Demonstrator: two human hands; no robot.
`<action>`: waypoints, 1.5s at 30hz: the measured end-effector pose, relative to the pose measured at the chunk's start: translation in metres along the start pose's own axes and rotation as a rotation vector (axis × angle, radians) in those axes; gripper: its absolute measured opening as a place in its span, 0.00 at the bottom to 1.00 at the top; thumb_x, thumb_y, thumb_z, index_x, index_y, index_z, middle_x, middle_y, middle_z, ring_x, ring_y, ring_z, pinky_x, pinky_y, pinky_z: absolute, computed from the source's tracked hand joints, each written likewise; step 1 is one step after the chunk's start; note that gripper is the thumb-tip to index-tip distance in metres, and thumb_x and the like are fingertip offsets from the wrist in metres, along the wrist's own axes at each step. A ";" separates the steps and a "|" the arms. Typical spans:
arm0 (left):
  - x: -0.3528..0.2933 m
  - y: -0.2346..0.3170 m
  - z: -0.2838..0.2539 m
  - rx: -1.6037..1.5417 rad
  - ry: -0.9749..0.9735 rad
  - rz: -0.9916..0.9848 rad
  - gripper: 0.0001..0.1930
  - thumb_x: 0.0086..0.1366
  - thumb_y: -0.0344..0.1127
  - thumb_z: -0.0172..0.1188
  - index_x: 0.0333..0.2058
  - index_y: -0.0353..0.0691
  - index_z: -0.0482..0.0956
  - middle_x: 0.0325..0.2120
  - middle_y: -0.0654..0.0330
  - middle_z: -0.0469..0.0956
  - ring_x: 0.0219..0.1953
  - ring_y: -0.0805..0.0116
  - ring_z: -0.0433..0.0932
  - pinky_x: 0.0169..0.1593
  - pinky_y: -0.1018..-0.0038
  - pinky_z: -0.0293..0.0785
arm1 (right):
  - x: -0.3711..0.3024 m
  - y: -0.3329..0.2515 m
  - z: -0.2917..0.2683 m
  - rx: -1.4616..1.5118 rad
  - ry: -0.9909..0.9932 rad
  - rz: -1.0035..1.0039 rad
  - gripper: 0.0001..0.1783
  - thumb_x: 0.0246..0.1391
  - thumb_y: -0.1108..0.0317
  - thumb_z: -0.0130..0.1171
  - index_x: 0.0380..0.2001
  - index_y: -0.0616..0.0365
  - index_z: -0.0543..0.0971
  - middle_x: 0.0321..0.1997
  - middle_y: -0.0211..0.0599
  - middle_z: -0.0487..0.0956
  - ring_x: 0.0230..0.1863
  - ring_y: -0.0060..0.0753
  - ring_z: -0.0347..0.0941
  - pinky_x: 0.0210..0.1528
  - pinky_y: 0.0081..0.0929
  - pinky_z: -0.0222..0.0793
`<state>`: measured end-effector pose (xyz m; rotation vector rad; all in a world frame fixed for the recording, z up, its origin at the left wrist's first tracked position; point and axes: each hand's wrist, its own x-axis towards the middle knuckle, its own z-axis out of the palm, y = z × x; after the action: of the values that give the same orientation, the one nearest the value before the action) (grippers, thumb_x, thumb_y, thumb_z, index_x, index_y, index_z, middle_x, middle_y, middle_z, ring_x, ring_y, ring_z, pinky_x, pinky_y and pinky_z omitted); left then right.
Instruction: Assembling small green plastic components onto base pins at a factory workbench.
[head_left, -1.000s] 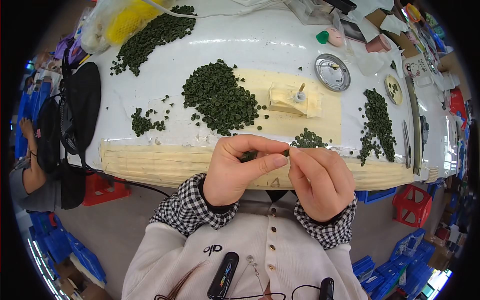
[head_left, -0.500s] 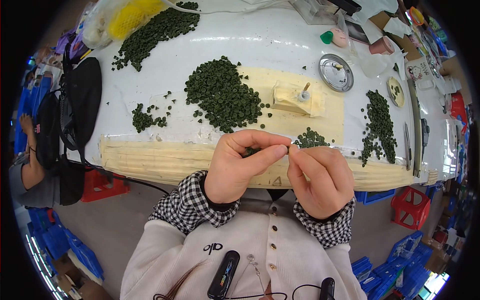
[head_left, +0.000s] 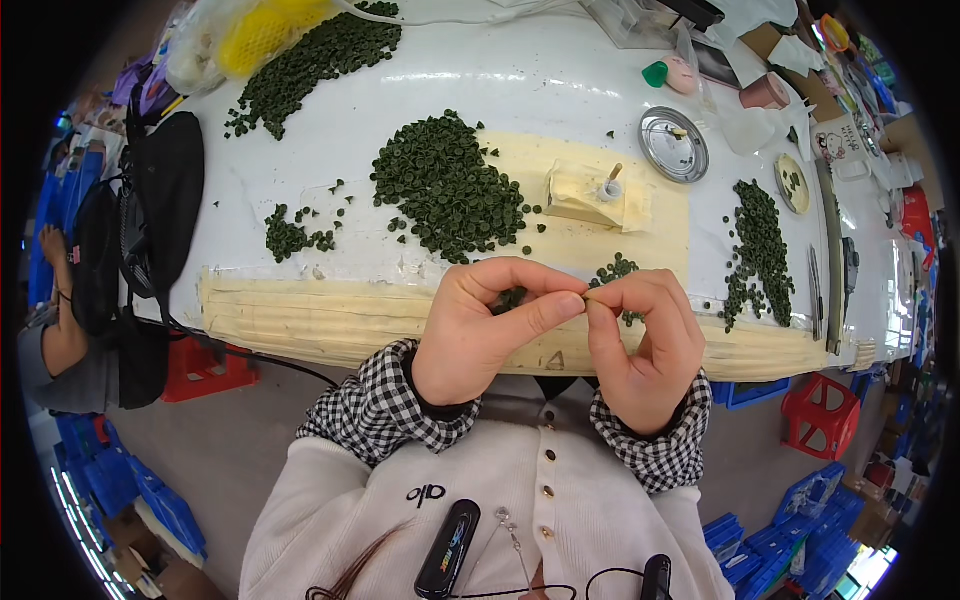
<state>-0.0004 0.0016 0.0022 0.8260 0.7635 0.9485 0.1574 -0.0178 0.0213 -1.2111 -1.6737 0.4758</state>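
In front of me, over the table's near edge, my left hand (head_left: 485,330) is closed with thumb and forefinger pinched. My right hand (head_left: 650,345) is closed too, its thumb and fingertip meeting the left ones. What lies between the fingertips is too small and covered to make out. Dark green pieces (head_left: 510,298) show in the gap inside my left hand's curled fingers; whether they are in the palm or behind it I cannot tell. Just beyond my right hand lies a small cluster of green pieces (head_left: 616,270). A large heap of small green cone-like pieces (head_left: 445,190) lies past my left hand.
A tape-covered block (head_left: 585,205) with an upright stick stands on a yellowish sheet (head_left: 510,155). Further green heaps lie at far left (head_left: 320,65), left (head_left: 290,237) and right (head_left: 757,245). A round metal lid (head_left: 672,145) and tweezers-like tools (head_left: 815,290) lie rightward. A black bag (head_left: 170,200) hangs left.
Both pinched fingertips have shifted slightly right. My right thumb and forefinger have rolled to a new angle and spread into a wider loop, uncovering more table behind. The heaps look the same.
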 end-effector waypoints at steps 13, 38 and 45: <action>0.000 0.006 -0.002 -0.120 -0.072 -0.142 0.08 0.60 0.29 0.56 0.35 0.31 0.77 0.31 0.60 0.78 0.35 0.77 0.75 0.41 0.82 0.70 | -0.001 0.005 0.002 -0.260 0.063 -0.370 0.14 0.33 0.84 0.62 0.29 0.64 0.77 0.25 0.36 0.74 0.24 0.34 0.71 0.25 0.24 0.69; 0.000 0.010 0.000 -0.027 -0.071 -0.134 0.03 0.59 0.27 0.55 0.30 0.33 0.75 0.26 0.59 0.78 0.19 0.85 0.65 0.23 0.87 0.60 | -0.004 0.006 -0.005 0.028 -0.037 -0.051 0.09 0.40 0.85 0.55 0.28 0.65 0.71 0.28 0.41 0.74 0.28 0.37 0.72 0.29 0.26 0.69; 0.001 0.007 0.001 -0.125 -0.062 -0.123 0.03 0.60 0.28 0.53 0.31 0.34 0.73 0.25 0.60 0.77 0.15 0.87 0.57 0.19 0.86 0.52 | -0.010 0.006 -0.005 0.038 -0.043 -0.031 0.11 0.39 0.84 0.60 0.30 0.65 0.74 0.29 0.42 0.77 0.29 0.37 0.75 0.32 0.24 0.72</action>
<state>-0.0020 0.0053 0.0087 0.6885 0.6866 0.8485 0.1648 -0.0247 0.0145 -1.1531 -1.7105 0.5152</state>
